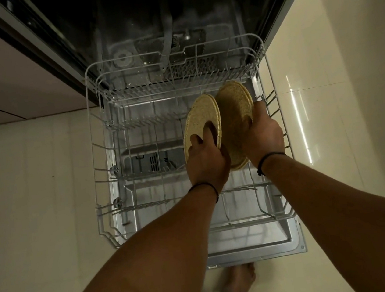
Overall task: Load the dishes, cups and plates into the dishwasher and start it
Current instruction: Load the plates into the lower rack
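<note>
While the wire rack (pixel 186 146) sits pulled out over the open dishwasher door (pixel 256 247), left hand (pixel 206 158) grips one speckled tan plate (pixel 199 118) by its near edge. Right hand (pixel 262 131) holds a second plate (pixel 234 115), possibly two stacked. Both are on edge above the rack's right side.

We see a pale tiled floor (pixel 36 215) under everything. The open dishwasher door (pixel 261 247) lies flat just above it, and the white wire rack (pixel 100 158) is pulled out over that door. Our bare foot (pixel 241 279) stands on the floor just before the door's edge.
</note>
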### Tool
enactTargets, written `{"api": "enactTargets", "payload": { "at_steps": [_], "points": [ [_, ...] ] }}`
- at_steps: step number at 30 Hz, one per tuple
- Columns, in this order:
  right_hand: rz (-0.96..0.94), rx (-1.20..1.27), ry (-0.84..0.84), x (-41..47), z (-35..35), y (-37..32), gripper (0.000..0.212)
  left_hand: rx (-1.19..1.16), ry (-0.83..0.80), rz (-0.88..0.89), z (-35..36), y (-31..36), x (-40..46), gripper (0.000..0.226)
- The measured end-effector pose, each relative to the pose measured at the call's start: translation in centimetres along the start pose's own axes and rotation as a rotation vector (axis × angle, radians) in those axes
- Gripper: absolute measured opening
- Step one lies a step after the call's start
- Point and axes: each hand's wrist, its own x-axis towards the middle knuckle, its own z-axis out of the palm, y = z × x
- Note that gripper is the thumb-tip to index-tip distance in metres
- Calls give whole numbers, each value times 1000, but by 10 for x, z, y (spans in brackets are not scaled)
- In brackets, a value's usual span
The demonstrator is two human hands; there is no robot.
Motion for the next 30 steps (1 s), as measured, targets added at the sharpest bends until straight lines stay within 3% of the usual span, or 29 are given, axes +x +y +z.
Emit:
{"api": "enactTargets", "payload": {
  "at_steps": [9, 16, 19, 30],
  "points": [
    [44, 105, 41, -9, 10, 10, 22, -146, 117, -34, 4, -13, -1, 51],
    [25, 36, -78, -15, 1, 6, 40, -17, -73, -32, 7, -29, -9, 69],
    [10, -18, -103, -12, 1, 11, 38, 3, -109, -49, 8, -31, -8, 72],
    [-1, 112, -41, -22, 2, 20, 35, -15, -76, -47, -4, -37, -22, 101]
  ]
}}
